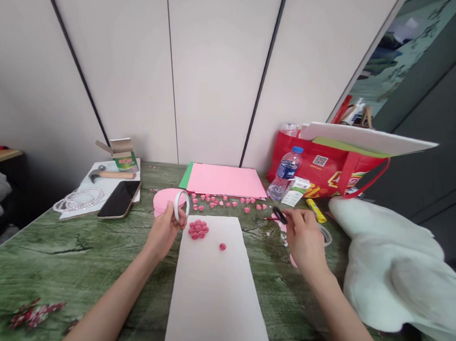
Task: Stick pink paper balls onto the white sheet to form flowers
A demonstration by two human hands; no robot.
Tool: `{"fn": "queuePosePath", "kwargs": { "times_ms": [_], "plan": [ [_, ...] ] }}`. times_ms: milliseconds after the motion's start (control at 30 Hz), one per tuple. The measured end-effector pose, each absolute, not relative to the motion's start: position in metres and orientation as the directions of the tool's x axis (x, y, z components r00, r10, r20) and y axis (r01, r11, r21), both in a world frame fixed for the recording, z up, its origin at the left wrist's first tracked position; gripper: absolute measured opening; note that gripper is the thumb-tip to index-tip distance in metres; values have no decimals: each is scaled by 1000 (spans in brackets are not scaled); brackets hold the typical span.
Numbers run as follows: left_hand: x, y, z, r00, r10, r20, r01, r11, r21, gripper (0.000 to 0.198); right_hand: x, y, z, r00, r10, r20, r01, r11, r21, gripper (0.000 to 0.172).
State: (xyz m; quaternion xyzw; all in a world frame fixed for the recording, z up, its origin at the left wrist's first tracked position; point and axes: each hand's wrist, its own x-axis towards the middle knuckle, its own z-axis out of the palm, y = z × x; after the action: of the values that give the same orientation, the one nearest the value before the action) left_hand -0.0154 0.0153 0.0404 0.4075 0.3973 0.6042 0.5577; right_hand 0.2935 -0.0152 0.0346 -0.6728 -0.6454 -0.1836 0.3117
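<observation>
My left hand is closed on a roll of white tape, held upright above the left edge of a white sheet. Behind it lie round pink paper pieces. On the sheet, a cluster of small pink rolled paper pieces forms a flower-like shape, and a single pink piece sits apart to its right. My right hand, over the table to the right, pinches a black-handled object that looks like scissors; its blades cannot be made out. A pencil lies beside it.
Rows of pink rolls lie before pink paper sheets. To the left are a phone, hammer and beads. A bottle, small carton, glue stick, red bag and white plush stand right.
</observation>
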Motion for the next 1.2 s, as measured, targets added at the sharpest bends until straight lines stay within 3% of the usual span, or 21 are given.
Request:
{"fn": "queuePosePath", "kwargs": {
  "times_ms": [100, 200, 267, 367, 433, 500, 567, 667, 800, 967, 1200],
  "plan": [
    [-15, 12, 43, -62, 996, 66, -362, -84, 928, 44, 288, -7, 33, 147, 470, 870, 941, 205, -270, 26],
    [-16, 9, 48, -84, 993, 84, -366, -109, 924, 40, 286, 1, 25, 187, 341, 921, 905, 305, -297, 28],
    [-16, 8, 50, -91, 991, 94, -359, -120, 925, 38, 287, 6, 16, 245, 367, 897, 873, 319, -368, 27],
    [-16, 6, 51, -89, 989, 120, -324, -142, 935, 38, 290, 13, 1, 437, 488, 756, 738, 285, -611, 32],
    [-17, 5, 49, -83, 987, 139, -286, -157, 945, 37, 292, 17, -6, 571, 607, 554, 490, 289, -822, 35],
    [-18, 5, 47, -85, 986, 143, -256, -160, 953, 35, 292, 20, -10, 588, 742, 322, 117, 316, -941, 35],
    [-19, 5, 45, -93, 987, 130, -256, -150, 955, 34, 292, 20, -10, 488, 856, 172, -217, 310, -926, 34],
    [-19, 6, 45, -91, 991, 97, -337, -122, 933, 31, 291, 15, -3, 316, 942, 108, -429, 244, -870, 29],
    [-17, 5, 51, -60, 996, 70, -470, -90, 878, 25, 290, 7, 7, 157, 984, 78, -524, 151, -838, 12],
    [-15, 3, 54, -82, 993, 84, -442, -111, 890, 31, 291, 6, 13, 42, 998, 55, -607, 69, -792, 5],
    [-13, 1, 52, -67, 989, 130, -356, -145, 923, 37, 299, 12, 7, 68, 997, 37, -619, 71, -783, 26]
  ]
}}
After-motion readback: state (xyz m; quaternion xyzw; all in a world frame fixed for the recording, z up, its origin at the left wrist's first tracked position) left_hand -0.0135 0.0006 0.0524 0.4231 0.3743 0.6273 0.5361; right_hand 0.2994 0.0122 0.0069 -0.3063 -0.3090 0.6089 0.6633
